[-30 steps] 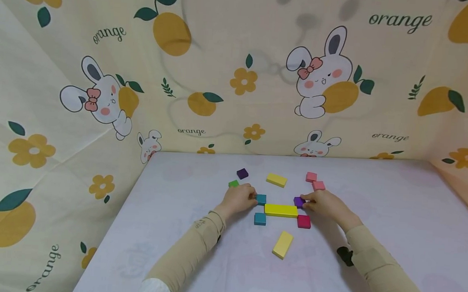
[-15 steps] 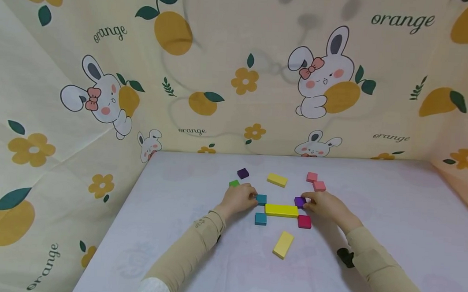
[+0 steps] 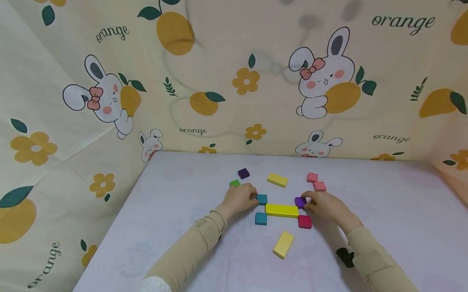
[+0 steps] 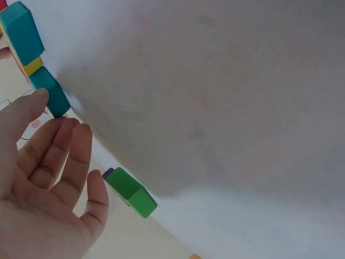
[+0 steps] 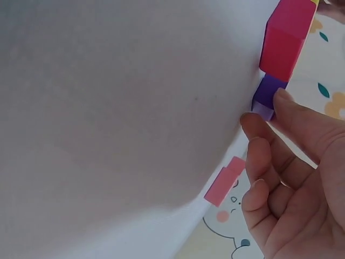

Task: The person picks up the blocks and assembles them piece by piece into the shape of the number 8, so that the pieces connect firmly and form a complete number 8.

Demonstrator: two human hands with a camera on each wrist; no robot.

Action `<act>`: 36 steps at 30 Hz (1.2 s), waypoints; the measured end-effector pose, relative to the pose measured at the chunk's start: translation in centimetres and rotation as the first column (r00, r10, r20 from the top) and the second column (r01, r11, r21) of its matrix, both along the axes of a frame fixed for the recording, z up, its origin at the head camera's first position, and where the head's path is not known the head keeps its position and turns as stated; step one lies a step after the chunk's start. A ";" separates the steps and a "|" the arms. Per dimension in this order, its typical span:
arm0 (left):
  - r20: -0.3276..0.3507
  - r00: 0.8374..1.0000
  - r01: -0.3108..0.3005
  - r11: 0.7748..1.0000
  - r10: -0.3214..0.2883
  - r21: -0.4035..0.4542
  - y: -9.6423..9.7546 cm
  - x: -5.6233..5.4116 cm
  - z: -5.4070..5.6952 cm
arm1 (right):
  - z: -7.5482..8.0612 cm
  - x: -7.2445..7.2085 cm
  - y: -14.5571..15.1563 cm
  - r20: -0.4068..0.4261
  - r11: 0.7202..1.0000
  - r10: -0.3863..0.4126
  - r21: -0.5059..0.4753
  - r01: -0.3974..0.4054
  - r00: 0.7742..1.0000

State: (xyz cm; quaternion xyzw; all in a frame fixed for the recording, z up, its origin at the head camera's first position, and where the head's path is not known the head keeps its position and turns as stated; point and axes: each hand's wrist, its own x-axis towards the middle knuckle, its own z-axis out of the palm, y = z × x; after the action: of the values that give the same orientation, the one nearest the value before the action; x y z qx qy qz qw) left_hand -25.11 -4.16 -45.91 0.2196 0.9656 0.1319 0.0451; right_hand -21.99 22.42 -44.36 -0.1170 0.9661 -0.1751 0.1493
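My left hand (image 3: 239,198) pinches a teal block (image 3: 261,199) between thumb and fingers; in the left wrist view the thumb lies on that teal block (image 4: 49,93). On the other side, my right hand (image 3: 326,205) pinches a purple block (image 3: 300,202), and the right wrist view has the thumb against the purple block (image 5: 269,91). Between them lies a long yellow block (image 3: 282,210), with the two held blocks at its far corners. A second teal block (image 3: 261,219) and a red block (image 3: 304,221) sit at its near corners. All rest on the table.
Behind the left hand lie a green block (image 3: 235,182) and a dark purple block (image 3: 243,173). Pale yellow blocks lie behind (image 3: 277,180) and in front (image 3: 283,244). Two pink blocks (image 3: 319,186) are beyond the right hand. A printed cloth (image 3: 219,132) hangs behind the table.
Both hands stay at their blocks with hardly any movement. The whole scene shifts very slightly to the right in the head view.
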 end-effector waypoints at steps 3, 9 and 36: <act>0.003 1.000 0.002 1.000 -0.002 0.001 0.0 0.0 0.0 | 0.1 0.1 0.0 0.001 1.000 -0.001 -0.001 0.001 1.000; -0.020 1.000 0.019 1.000 -0.019 0.000 0.0 -0.1 -0.2 | 0.0 -0.1 0.0 0.000 1.000 -0.008 -0.004 0.008 1.000; 0.016 1.000 0.017 1.000 -0.017 0.008 -0.1 0.0 0.3 | 0.2 -0.3 0.6 -0.040 1.000 -0.024 -0.004 0.023 0.999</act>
State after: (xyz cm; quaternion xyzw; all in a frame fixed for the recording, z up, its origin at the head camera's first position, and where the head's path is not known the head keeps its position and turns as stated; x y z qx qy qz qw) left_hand -25.16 -4.30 -45.66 0.2268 0.9628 0.1371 0.0531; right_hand -22.29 23.03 -44.15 -0.1094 0.9698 -0.1764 0.1278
